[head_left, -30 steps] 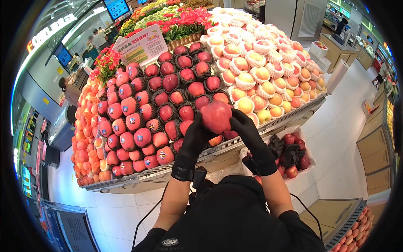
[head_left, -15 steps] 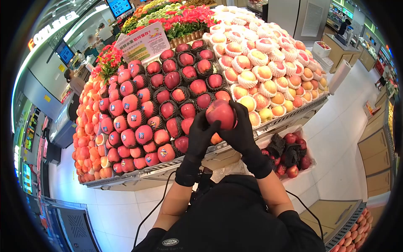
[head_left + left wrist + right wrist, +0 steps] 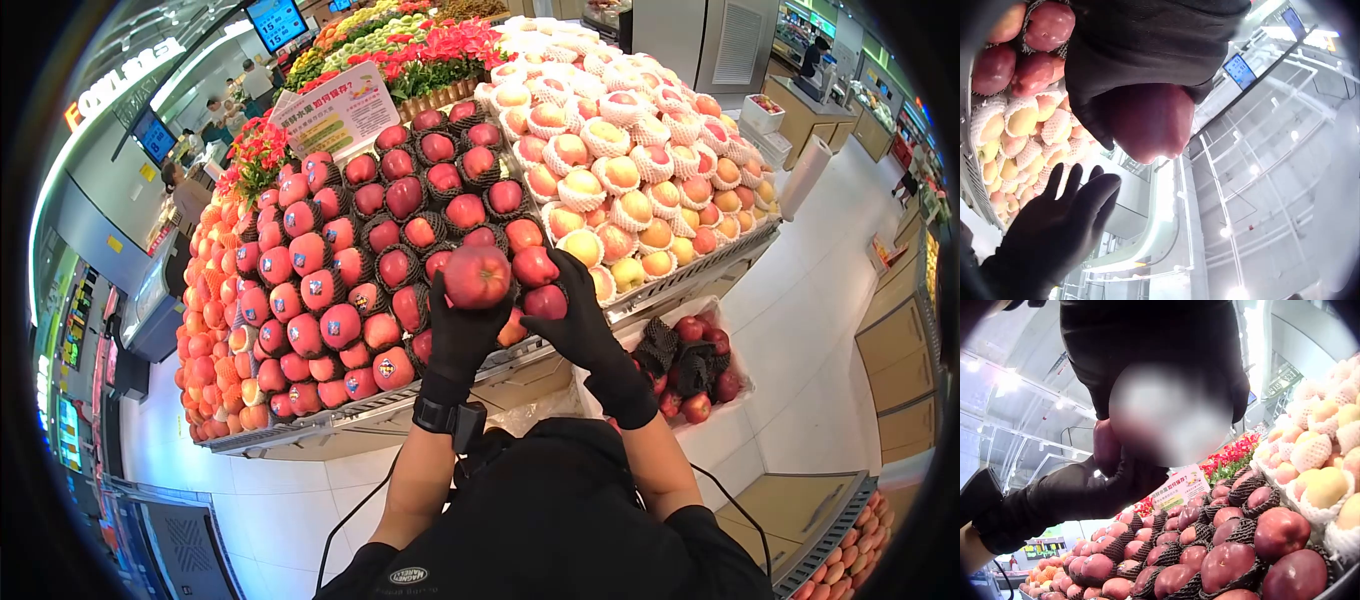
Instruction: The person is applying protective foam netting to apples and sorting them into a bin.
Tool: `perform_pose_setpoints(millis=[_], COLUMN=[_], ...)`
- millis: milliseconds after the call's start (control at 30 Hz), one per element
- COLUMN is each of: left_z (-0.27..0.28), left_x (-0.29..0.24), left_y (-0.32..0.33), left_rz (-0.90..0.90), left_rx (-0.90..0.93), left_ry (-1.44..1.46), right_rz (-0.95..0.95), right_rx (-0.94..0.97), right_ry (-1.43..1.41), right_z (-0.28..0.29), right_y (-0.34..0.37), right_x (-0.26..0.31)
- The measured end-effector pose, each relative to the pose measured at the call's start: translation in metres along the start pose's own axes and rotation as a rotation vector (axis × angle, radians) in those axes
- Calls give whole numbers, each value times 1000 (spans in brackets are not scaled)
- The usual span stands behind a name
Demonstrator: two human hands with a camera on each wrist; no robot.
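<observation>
A large red apple [image 3: 477,277], stem side toward the head camera, sits in the gloved left hand [image 3: 462,330]. In the left wrist view that hand's black fingers wrap round the apple [image 3: 1150,125]. The gloved right hand [image 3: 572,322] is just to the right, its fingers extended and apart from the held apple. Loose red apples [image 3: 535,267] lie on the display right beyond the right fingertips. In the right wrist view a blurred round patch covers part of the right hand [image 3: 1154,337].
Rows of red apples [image 3: 405,197] in black foam nets slope up in front. Pale fruit in white nets [image 3: 640,208] is piled to their right. A metal rail [image 3: 640,308] edges the stand. On the floor at right, a lined box holds more apples [image 3: 697,408]. A sign [image 3: 340,108] stands behind.
Both hands held the apple before. The right hand has let go and drawn off to the right, while the left hand has shifted left with the apple, now turned stem side up.
</observation>
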State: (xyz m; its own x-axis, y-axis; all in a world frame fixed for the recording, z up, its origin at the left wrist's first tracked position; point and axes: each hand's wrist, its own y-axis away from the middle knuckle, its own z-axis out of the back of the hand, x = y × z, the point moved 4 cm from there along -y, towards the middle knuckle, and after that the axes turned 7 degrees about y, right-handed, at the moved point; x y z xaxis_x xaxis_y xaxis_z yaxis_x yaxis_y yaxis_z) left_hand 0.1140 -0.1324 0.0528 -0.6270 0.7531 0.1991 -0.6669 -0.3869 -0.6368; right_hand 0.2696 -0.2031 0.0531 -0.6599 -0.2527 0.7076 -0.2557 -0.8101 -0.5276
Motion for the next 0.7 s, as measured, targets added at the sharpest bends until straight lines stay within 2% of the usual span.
perform_pose_setpoints(millis=[33,100,133,200,267,300,367,400,467,500,533,567,600,633,667,700], left_z=[9,24,26,21,21,24,28,25,2,-7,-3,-13,-28,-31,-34,-35], left_x=[-1,1,3,5,9,8,0,-4,-4,-3,-9,-2,6,3,2,1], left_y=[-7,-18,-20,-18,-16,-17,-19,-18,-2,2,4,11,19,22,26,30], left_rz=[8,249,483,683,608,586,532,301,-191,-131,-212,53,325,234,141,48], left_rx=[-27,-73,-87,-108,-132,-144,-156,-46,126,157,159,182,215,241,263,282], left_ry=[-48,278,653,1006,968,914,823,500,-125,-31,-202,201,593,506,416,323], right_rz=[-23,-88,-131,-217,-412,-446,-543,-579,-558,-540,-636,-722,-760,-799,-795,-891], right_rx=[0,29,58,50,175,239,363,407,382,433,342,271,237,204,217,202], right_ry=[-22,-71,-98,-143,-141,-87,39,223,294,299,159,80,134,185,367,334], right_z=[0,3,7,17,22,26,44,60,67,55,58,60,67,76,84,89], right_y=[5,11,13,21,40,51,69,70,102,134,158,186,209,230,252,273], right_x=[-8,-29,-42,-69,-113,-136,-148,-134,-175,-241,-267,-293,-308,-319,-326,-332])
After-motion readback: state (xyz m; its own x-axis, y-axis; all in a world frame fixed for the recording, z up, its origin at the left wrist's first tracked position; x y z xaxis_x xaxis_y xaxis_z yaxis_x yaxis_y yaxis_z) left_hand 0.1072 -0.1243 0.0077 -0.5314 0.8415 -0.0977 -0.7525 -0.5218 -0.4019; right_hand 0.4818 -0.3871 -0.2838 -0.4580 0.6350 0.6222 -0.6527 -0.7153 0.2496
